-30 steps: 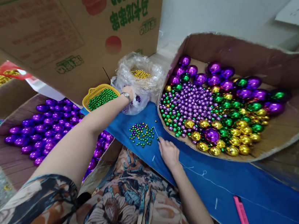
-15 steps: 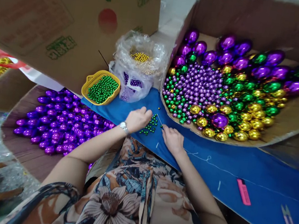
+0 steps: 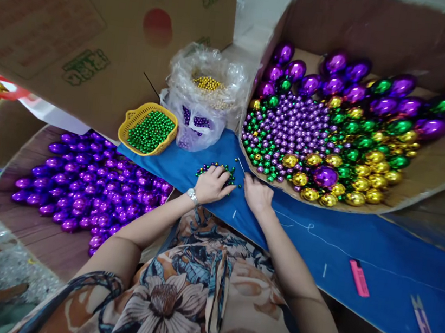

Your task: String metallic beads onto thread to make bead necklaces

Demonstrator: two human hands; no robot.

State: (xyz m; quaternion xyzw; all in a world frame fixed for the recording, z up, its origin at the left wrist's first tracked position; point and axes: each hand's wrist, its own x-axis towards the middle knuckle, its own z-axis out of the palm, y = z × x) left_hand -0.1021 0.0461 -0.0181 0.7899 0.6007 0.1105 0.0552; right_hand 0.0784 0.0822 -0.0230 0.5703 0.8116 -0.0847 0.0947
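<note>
My left hand (image 3: 212, 185) lies over a small pile of green, purple and gold beads (image 3: 202, 168) on the blue cloth (image 3: 295, 203), its fingers spread and touching them. Close by on the right, my right hand (image 3: 257, 194) pinches a thin needle (image 3: 241, 164) that points up and to the left. A white thread (image 3: 331, 241) trails from beside the right wrist across the cloth. A yellow basket (image 3: 121, 135) of small green beads (image 3: 151, 131) stands beyond my left hand.
A large cardboard box (image 3: 442, 179) of purple, green and gold balls stands at the right. Clear plastic bags (image 3: 217, 111) hold beads at the back. Another box (image 3: 11, 182) of purple balls sits left. A pink lighter (image 3: 359, 277) and thread snips (image 3: 424, 322) lie at right.
My left hand has gone from closed fingers to spread ones, coming down on the beads. Purple and gold beads now show at its fingertips. The right hand still pinches the needle.
</note>
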